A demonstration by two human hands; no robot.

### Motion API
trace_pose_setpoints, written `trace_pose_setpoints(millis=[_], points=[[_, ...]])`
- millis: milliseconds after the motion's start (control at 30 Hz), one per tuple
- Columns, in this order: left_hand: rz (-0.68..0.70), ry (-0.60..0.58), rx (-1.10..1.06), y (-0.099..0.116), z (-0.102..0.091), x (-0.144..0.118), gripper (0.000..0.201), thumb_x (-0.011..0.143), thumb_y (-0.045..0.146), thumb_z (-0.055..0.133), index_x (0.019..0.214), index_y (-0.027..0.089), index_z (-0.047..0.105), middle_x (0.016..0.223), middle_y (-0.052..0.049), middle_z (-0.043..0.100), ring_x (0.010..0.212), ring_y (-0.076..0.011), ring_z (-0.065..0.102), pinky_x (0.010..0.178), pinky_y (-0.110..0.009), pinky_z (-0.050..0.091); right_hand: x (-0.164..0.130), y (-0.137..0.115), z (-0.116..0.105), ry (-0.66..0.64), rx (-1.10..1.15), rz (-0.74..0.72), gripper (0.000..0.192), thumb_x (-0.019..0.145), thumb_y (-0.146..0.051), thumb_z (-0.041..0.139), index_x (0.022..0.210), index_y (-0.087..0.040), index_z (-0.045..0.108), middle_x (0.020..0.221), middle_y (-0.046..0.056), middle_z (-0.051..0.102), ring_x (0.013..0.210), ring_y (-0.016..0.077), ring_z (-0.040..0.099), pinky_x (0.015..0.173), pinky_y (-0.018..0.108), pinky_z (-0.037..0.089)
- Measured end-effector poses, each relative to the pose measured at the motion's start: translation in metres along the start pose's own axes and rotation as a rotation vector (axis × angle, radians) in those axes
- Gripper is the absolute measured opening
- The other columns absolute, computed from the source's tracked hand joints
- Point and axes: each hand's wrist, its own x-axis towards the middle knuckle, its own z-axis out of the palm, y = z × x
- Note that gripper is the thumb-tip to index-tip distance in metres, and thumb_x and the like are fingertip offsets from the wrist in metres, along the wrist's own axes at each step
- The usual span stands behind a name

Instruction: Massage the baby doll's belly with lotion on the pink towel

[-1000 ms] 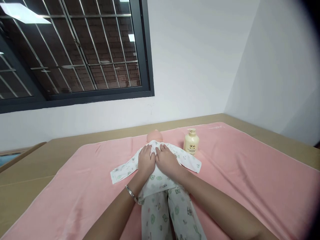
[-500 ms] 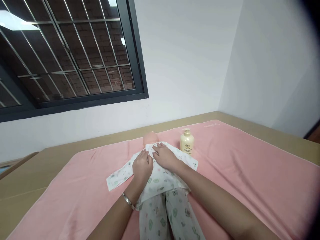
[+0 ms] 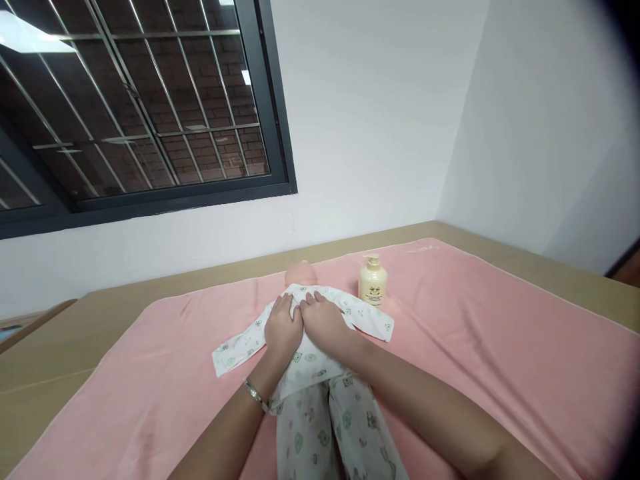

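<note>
Baby doll (image 3: 310, 333) lying on pink towel (image 3: 475, 347), head far, legs near. Both hands flat on chest: left hand (image 3: 283, 330), right hand (image 3: 324, 323), fingers (image 3: 313, 300) spread, gripping nothing.

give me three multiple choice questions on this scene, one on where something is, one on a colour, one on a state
1. Where does the pump bottle stand?
A. by the doll's right sleeve, beyond the right hand
B. on the window sill
C. between the doll's legs

2. What colour is the towel under the doll?
A. blue
B. pink
C. green

3. How are the left hand and right hand?
A. lifted clear of the doll
B. gripping the bottle
C. laid flat, side by side, on the doll's chest

Answers: 1 A, the bottle stands upright on the towel there; 2 B, the cloth is plainly pink; 3 C, both palms rest on the printed top.
</note>
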Motion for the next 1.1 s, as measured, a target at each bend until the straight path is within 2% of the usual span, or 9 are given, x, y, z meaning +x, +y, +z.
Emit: trace_pose_setpoints(millis=[100, 200, 267, 333, 400, 500, 1100], points=[[0.011, 0.007, -0.040, -0.004, 0.004, 0.002, 0.044, 0.091, 0.027, 0.042, 0.131, 0.015, 0.056, 0.141, -0.012, 0.055, 0.138, -0.0316, 0.041, 0.114, -0.050, 0.034, -0.001, -0.003, -0.002, -0.023, 0.010, 0.029, 0.030, 0.086, -0.006, 0.046, 0.105, -0.009, 0.068, 0.110, 0.018, 0.068, 0.110, 0.0276, 0.060, 0.102, 0.037, 0.039], [0.029, 0.008, -0.042, -0.004, 0.005, 0.002, 0.045, 0.091, 0.028, 0.040, 0.131, 0.013, 0.055, 0.140, -0.014, 0.055, 0.137, -0.0327, 0.041, 0.114, -0.052, 0.033, 0.000, 0.003, -0.001, -0.005, 0.140, 0.149, 0.028, 0.092, -0.015, 0.043, 0.101, -0.014, 0.069, 0.112, 0.014, 0.069, 0.109, 0.0254, 0.061, 0.092, 0.033, 0.045], [0.045, 0.007, -0.035, -0.004, 0.005, 0.002, 0.046, 0.092, 0.028, 0.038, 0.131, 0.011, 0.055, 0.139, -0.015, 0.055, 0.137, -0.0323, 0.042, 0.114, -0.051, 0.033, 0.002, 0.010, 0.002, 0.019, 0.214, 0.233, 0.032, 0.096, -0.022, 0.040, 0.108, -0.015, 0.068, 0.122, 0.013, 0.066, 0.117, 0.0249, 0.058, 0.092, 0.032, 0.046], [0.063, 0.011, -0.027, -0.004, 0.005, 0.002, 0.045, 0.093, 0.029, 0.037, 0.131, 0.012, 0.055, 0.139, -0.015, 0.055, 0.136, -0.0314, 0.042, 0.114, -0.051, 0.033, 0.003, 0.016, 0.008, 0.047, 0.244, 0.262, 0.038, 0.097, -0.025, 0.037, 0.121, -0.011, 0.063, 0.134, 0.014, 0.059, 0.127, 0.0253, 0.050, 0.101, 0.034, 0.041], [0.073, 0.012, -0.021, -0.004, 0.005, 0.002, 0.045, 0.093, 0.028, 0.036, 0.130, 0.011, 0.055, 0.139, -0.015, 0.055, 0.136, -0.0309, 0.043, 0.114, -0.050, 0.033, 0.005, 0.020, 0.014, 0.075, 0.250, 0.255, 0.045, 0.098, -0.025, 0.035, 0.133, -0.007, 0.054, 0.141, 0.015, 0.052, 0.134, 0.0258, 0.043, 0.110, 0.036, 0.032], [0.073, 0.015, -0.015, -0.006, 0.006, 0.003, 0.045, 0.093, 0.028, 0.037, 0.130, 0.010, 0.056, 0.137, -0.015, 0.056, 0.135, -0.0311, 0.044, 0.114, -0.049, 0.033, 0.005, 0.021, 0.022, 0.096, 0.252, 0.229, 0.049, 0.098, -0.026, 0.033, 0.138, -0.004, 0.049, 0.144, 0.015, 0.049, 0.137, 0.0267, 0.038, 0.115, 0.038, 0.024], [0.057, 0.028, -0.017, -0.007, 0.008, 0.003, 0.045, 0.092, 0.029, 0.038, 0.129, 0.011, 0.057, 0.137, -0.015, 0.057, 0.134, -0.0309, 0.045, 0.114, -0.049, 0.034, 0.004, 0.021, 0.023, 0.104, 0.271, 0.234, 0.049, 0.097, -0.025, 0.033, 0.138, -0.005, 0.050, 0.144, 0.014, 0.050, 0.137, 0.0240, 0.038, 0.116, 0.034, 0.024]])
